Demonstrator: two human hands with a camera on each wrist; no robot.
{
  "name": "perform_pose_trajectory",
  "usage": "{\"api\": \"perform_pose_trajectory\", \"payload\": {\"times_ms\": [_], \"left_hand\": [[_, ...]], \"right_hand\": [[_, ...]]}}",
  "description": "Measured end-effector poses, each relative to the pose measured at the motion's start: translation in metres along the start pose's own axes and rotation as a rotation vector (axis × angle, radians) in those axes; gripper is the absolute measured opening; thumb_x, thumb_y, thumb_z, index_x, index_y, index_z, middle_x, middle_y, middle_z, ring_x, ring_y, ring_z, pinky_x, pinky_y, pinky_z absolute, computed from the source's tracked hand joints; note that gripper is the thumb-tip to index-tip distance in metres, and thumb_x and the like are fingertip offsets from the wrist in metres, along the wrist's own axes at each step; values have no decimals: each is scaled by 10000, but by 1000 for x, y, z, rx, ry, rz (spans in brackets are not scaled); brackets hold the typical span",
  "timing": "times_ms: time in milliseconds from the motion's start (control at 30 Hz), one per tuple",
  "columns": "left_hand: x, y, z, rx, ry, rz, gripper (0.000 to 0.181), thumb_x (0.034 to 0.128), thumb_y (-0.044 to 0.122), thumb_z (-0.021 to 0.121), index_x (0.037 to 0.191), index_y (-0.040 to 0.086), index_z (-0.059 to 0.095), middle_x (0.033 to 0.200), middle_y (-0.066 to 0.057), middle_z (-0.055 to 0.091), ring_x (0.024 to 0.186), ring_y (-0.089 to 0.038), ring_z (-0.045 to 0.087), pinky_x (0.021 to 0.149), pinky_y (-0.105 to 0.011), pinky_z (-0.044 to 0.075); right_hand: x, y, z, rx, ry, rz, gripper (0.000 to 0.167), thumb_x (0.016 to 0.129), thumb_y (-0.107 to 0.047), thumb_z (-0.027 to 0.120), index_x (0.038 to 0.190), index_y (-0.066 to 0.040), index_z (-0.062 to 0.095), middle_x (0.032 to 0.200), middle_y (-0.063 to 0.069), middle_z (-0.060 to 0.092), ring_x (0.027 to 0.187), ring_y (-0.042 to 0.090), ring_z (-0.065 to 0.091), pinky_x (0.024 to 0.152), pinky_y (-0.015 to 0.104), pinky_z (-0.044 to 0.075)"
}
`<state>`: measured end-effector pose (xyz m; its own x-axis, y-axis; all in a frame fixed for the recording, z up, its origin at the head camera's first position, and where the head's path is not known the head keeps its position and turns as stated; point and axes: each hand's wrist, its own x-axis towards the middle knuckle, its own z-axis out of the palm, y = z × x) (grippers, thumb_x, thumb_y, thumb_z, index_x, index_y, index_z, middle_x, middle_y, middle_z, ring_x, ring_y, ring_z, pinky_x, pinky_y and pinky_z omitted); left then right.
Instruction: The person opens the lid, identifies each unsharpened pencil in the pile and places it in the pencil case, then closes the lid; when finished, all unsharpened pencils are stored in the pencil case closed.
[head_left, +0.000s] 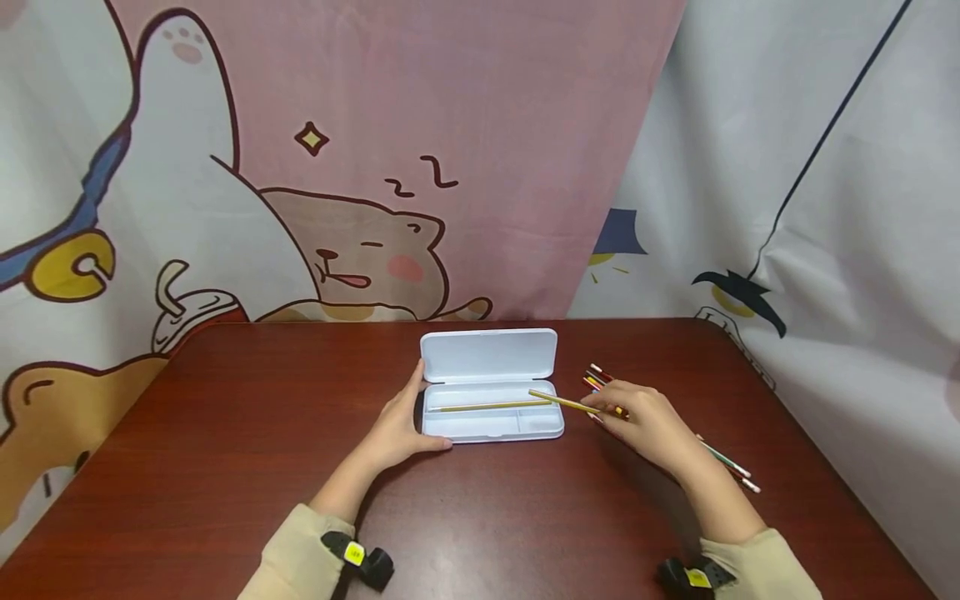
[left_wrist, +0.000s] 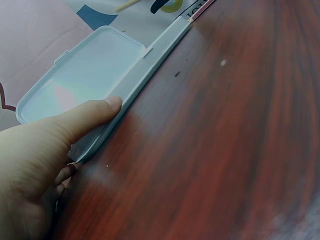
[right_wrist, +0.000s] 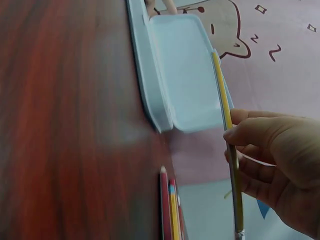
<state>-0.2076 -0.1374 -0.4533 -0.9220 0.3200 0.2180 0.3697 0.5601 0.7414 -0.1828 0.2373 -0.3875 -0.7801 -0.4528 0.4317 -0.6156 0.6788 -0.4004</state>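
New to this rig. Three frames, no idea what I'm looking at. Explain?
There's no robot: a person is working with two bare hands. The wide picture comes from a camera worn on the head, looking forward and down. The other two come from cameras on the wrists, each watching its own hand.

On the brown table sits an open white case with one pencil inside. The left hand grips the case's left end. The right hand holds a yellow pencil. More pencils lie loose to the right of the case and by the right forearm. Behind is a cartoon-printed curtain.
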Motion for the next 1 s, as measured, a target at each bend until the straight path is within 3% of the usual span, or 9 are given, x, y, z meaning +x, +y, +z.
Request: {"api": "perform_pose_trajectory", "payload": {"times_ms": [200, 433, 1000], "left_hand": [[1, 0, 1, -11, 1, 0, 1316, 602, 233, 929, 1548, 111, 22, 1378, -118, 477, 1273, -258, 407, 1058, -461, 282], [1, 1, 1, -15, 5, -2, 1317, 599, 218, 931, 1549, 114, 25, 1372, -110, 484, 1260, -252, 419, 1054, -451, 290], [0, 1, 0, 8, 4, -6, 1308, 603, 229, 926, 1549, 108, 31, 1387, -125, 465, 1267, -272, 413, 1052, -461, 288]], "right_hand": [[20, -9, 10, 60, -33, -76, 309, 789, 108, 683, 1001, -110, 738, 933, -60, 642, 747, 65, 534, 629, 278, 456], [44, -22, 25, 25, -45, -171, 297, 789, 114, 690, 997, -93, 736, 946, -23, 645, 838, 133, 555, 705, 326, 455], [82, -36, 72, 13, -146, -258, 254, 837, 79, 651, 995, -107, 723, 935, -6, 633, 905, 185, 574, 800, 346, 463]]}}
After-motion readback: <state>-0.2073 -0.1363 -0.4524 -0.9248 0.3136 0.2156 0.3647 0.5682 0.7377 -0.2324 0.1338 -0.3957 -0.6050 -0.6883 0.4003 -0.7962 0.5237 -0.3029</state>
